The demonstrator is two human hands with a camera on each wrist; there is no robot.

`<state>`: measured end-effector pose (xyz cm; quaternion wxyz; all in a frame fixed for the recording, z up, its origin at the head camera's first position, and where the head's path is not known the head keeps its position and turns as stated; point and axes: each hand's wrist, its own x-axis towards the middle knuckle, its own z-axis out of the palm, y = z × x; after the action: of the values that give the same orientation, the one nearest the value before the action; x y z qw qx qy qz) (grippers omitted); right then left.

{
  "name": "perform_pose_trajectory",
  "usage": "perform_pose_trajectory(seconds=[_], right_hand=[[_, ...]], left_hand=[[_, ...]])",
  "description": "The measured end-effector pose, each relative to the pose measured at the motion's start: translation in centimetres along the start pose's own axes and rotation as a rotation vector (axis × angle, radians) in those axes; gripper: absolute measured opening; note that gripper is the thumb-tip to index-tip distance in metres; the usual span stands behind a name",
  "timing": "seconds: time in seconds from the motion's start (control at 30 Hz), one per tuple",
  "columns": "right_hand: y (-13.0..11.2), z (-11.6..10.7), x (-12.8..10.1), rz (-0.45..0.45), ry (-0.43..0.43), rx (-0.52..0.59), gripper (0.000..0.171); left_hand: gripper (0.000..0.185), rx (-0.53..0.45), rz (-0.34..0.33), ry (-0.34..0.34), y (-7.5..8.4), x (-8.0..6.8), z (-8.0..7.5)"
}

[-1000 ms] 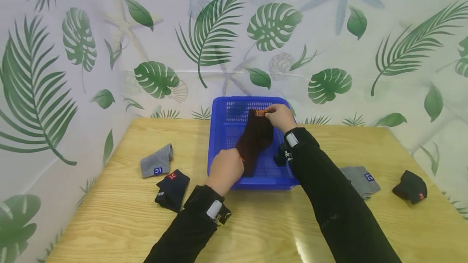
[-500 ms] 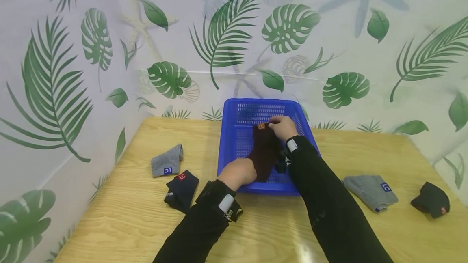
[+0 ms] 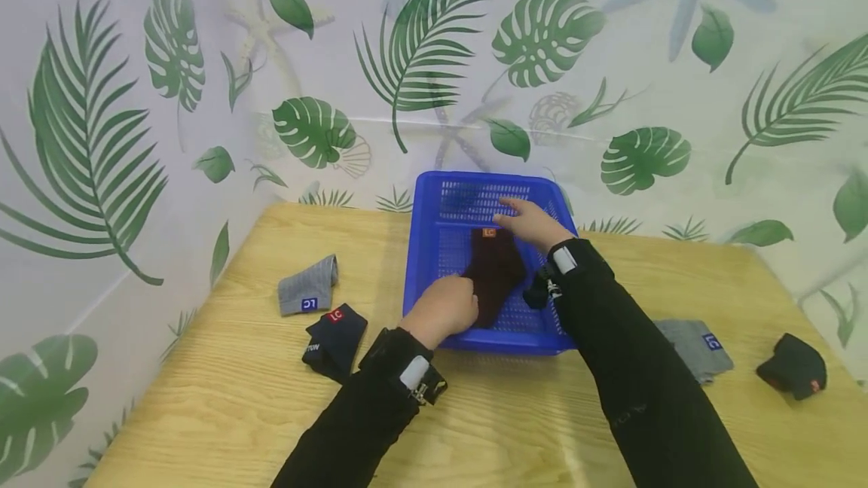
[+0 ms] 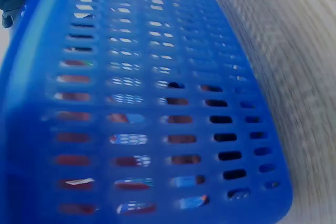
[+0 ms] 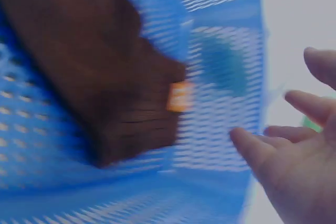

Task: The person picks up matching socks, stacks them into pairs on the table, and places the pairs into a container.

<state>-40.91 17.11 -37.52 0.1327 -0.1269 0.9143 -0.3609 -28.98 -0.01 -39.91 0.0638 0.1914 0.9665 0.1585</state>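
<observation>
A dark brown sock (image 3: 495,269) with an orange label (image 3: 488,233) lies flat inside the blue perforated basket (image 3: 434,202). My right hand (image 3: 532,221) hovers just above the sock's cuff with its fingers straight and spread, holding nothing. In the right wrist view those fingers (image 5: 294,145) are clear of the sock (image 5: 105,77) and the basket wall (image 5: 220,66). My left hand (image 3: 444,309) is at the basket's near edge, its fingers curled over the sock's toe end. The left wrist view shows only the blurred basket wall (image 4: 131,103).
On the wooden table (image 3: 515,413), a grey sock (image 3: 308,286) and a navy sock (image 3: 334,339) lie left of the basket. Another grey sock (image 3: 698,349) and a black rolled sock (image 3: 793,366) lie to the right. A leaf-print curtain (image 3: 203,59) closes off the back and left.
The sock has been lowered from above the basket to lie flat on its floor. My right hand has let go of the cuff and opened; my left hand came down with the toe end.
</observation>
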Motion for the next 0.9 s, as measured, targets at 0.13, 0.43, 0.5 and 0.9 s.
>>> perform_pose_trajectory(seconds=[0.13,0.43,0.5,0.9], right_hand=[[-2.6,-1.3,-4.0,-0.212,-0.039,-0.143,0.053],[-3.4,-1.4,-20.8,-0.716,0.083,-0.332,0.045],[-2.8,-0.9,-22.9,-0.749,0.073,-0.322,0.049],[0.7,2.6,-25.3,-0.740,-0.086,-0.193,0.037]], left_hand=[[0.037,-0.191,0.095,0.184,-1.2,-4.3,-2.4],[0.032,-0.150,0.012,0.332,-11.6,-13.7,-3.3],[0.032,-0.109,-0.037,0.299,-13.5,-14.7,-2.8],[0.031,-0.101,-0.082,0.208,-14.9,-13.8,0.2]])
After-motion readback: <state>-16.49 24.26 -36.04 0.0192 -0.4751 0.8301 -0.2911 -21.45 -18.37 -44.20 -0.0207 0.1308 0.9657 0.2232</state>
